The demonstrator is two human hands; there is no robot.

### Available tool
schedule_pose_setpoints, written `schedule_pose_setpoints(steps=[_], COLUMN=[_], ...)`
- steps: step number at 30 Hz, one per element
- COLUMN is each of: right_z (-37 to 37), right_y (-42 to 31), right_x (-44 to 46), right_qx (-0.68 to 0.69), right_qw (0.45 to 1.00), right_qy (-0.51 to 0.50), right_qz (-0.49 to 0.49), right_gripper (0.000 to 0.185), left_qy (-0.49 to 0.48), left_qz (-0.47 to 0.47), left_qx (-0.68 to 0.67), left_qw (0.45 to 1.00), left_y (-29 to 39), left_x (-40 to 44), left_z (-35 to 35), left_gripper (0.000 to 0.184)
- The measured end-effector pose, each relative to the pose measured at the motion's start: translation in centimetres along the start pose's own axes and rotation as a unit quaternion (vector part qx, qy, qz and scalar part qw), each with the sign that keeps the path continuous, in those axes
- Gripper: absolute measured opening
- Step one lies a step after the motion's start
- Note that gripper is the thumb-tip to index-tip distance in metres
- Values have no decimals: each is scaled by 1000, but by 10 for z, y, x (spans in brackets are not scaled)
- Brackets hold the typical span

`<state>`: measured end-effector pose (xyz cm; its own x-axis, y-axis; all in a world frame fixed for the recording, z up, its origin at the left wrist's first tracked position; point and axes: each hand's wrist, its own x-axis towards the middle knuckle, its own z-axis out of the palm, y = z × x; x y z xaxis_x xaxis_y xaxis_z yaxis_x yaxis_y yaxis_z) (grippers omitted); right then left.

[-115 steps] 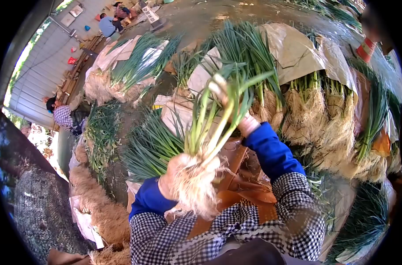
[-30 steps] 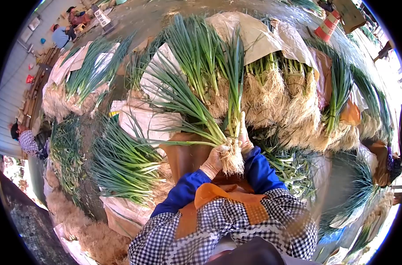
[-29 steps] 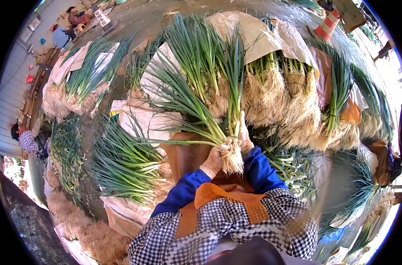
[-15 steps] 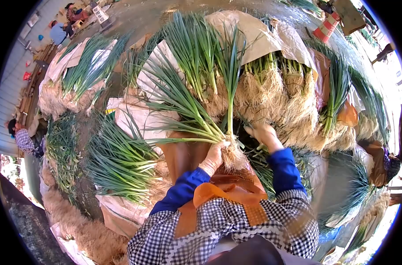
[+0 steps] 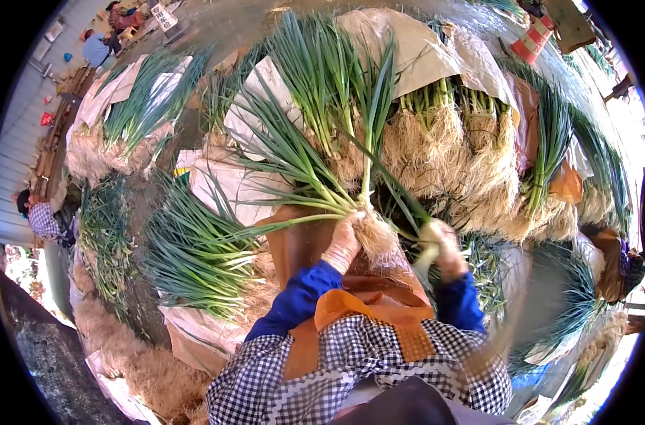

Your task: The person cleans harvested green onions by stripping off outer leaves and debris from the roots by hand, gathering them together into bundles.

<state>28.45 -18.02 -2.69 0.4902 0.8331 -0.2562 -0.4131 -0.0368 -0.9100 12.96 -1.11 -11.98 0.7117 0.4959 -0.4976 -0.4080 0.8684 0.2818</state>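
The bunch of green onions (image 5: 324,190) is in front of the person's body, with its leaves fanned up and its pale roots (image 5: 376,239) low down. The left hand (image 5: 341,246) grips the bunch near the roots. The right hand (image 5: 446,251) is closed around a single green onion (image 5: 427,253), just to the right of the bunch and apart from it. So only the left hand holds the bunch, and the single one is out on its own. A big green pile (image 5: 198,251) lies to the left of the bunch. Beyond the bunch and to its right, more onions with long, hairy roots (image 5: 418,159) sit partly under a tan cloth (image 5: 397,49). Far off to the right of the bunch is a red and white cone (image 5: 533,40). Far to its left, another person (image 5: 43,218) is bent low.
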Motion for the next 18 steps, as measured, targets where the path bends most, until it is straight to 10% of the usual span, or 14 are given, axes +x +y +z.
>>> schedule_pose_setpoints(steps=[4,6,8,14,18], right_z=[-80,-57,33,76,46], right_y=[-9,-2,-18,28,17], right_x=[-17,7,39,88,16], right_qx=[-487,-605,-504,-686,-429], right_qw=[839,790,854,668,876], right_qy=[68,98,85,-32,-59], right_qz=[231,-14,-95,-287,-210], right_gripper=[20,28,29,37,37], left_qy=[6,-41,-33,29,-12], left_qz=[-26,68,87,68,24], left_qx=[22,102,153,164,86], left_qw=[999,992,984,984,996], left_y=[12,6,-1,-6,12], left_x=[-6,-10,-13,-18,-8], left_z=[5,10,12,-6,-14], left_gripper=[26,28,32,28,31])
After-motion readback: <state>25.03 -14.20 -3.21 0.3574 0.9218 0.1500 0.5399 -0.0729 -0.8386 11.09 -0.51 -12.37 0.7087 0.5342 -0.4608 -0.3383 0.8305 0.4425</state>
